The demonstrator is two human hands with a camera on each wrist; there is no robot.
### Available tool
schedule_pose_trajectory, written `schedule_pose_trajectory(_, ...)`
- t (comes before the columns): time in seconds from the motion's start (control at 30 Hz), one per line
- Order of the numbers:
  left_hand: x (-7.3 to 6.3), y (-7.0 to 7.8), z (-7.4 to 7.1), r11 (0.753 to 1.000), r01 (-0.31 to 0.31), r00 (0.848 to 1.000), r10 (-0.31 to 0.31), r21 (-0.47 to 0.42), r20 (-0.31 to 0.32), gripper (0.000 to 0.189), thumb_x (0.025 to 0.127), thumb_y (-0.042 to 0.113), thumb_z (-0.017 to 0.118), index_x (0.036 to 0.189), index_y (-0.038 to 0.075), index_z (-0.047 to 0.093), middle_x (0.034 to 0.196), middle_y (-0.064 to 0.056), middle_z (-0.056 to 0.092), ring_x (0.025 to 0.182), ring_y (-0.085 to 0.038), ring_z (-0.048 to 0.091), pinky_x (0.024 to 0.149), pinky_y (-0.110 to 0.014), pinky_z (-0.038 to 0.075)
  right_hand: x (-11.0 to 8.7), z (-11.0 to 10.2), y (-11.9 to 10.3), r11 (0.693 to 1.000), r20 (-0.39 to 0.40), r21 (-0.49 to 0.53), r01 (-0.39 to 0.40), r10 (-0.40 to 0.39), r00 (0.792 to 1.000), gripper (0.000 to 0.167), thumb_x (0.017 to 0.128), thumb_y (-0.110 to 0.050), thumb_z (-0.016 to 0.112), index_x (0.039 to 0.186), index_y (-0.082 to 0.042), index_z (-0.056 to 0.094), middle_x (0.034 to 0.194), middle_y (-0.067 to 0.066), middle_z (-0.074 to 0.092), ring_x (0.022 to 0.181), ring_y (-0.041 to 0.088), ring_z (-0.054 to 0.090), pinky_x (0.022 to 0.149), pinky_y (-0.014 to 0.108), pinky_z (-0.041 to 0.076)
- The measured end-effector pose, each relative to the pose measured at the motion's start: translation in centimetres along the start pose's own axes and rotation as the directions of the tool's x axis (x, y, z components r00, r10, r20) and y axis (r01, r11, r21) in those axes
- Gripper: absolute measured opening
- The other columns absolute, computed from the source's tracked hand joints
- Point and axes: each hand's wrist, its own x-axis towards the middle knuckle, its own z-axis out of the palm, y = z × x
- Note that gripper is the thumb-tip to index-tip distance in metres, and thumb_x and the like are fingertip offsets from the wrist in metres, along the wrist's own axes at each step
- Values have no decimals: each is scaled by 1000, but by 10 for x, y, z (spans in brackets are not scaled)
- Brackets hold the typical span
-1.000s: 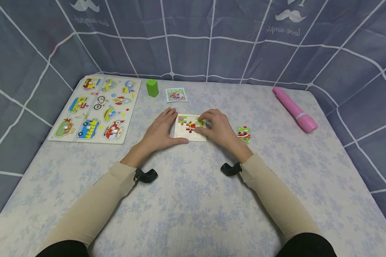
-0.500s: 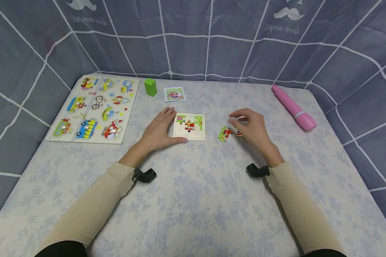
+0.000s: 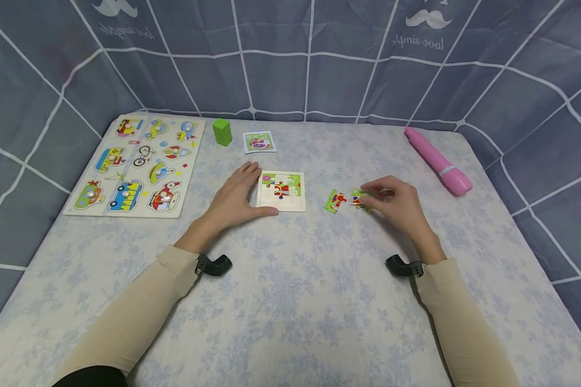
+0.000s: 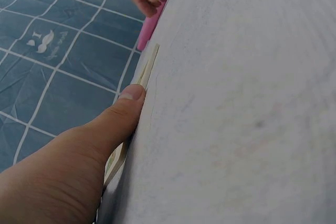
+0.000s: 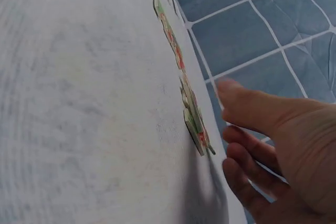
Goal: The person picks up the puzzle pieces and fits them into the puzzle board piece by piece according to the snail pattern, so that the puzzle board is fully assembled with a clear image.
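My left hand [image 3: 234, 198] lies flat at the left side of a small square jigsaw tray [image 3: 290, 206], fingers straight and thumb along its front edge. Several pieces with green and red print fill the upper part of the tray. In the left wrist view the thumb touches the tray's edge [image 4: 150, 62]. To the right, my right hand [image 3: 398, 201] hovers by a small pile of jigsaw pieces [image 3: 356, 199], fingers loosely bent. The right wrist view shows the thumb and fingers beside the overlapping pieces [image 5: 193, 111], holding nothing. One loose jigsaw piece [image 3: 335, 201] lies left of the pile.
A large peg puzzle board [image 3: 174, 210] with vehicle shapes lies at the far left. Behind the tray are a green block [image 3: 222, 132] and a small picture card [image 3: 259, 142]. A pink marker-shaped object [image 3: 438, 161] lies back right. Grey-blue cloth [image 3: 281, 83] hangs behind the table.
The right hand has left the tray, where it touched a piece, and moved right to the loose pieces. One piece now lies apart from the pile. The left hand stays at the tray.
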Motion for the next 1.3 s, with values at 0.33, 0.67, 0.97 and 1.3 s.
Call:
schedule_pose_trajectory(0.33,0,0,-1,1000,-10,1000,10,2,-12,115,81,61,85,164,1,32,176,-13,22,165,-29,11,134,-51,17,-4,1,1,997,73,-40,60,-57,996,28,86,-15,90,112,-8,80,106,8,74,91,22,64,78,24,47)
schedule_pose_trajectory(0.67,2,2,0,1000,-12,1000,12,4,-10,116,80,63,84,165,2,32,176,-12,21,165,-28,11,133,-52,18,-4,-7,-3,992,103,122,-42,29,994,13,95,-14,80,107,-11,82,108,10,78,86,5,68,77,12,54)
schedule_pose_trajectory(0.97,3,-1,0,1000,-4,1000,4,6,-7,117,80,63,85,165,2,32,176,-12,21,165,-28,11,134,-52,17,14,12,-40,971,174,239,-6,-37,984,16,98,-15,77,111,-7,80,108,13,78,87,16,72,74,17,57)
schedule_pose_trajectory(1.3,2,-3,1,1000,-8,1000,8,3,-2,116,81,63,84,165,3,32,176,-12,21,165,-28,10,134,-52,16,41,76,-91,977,215,196,83,-126,969,10,96,-12,78,106,-10,82,104,7,80,89,18,75,81,31,62)
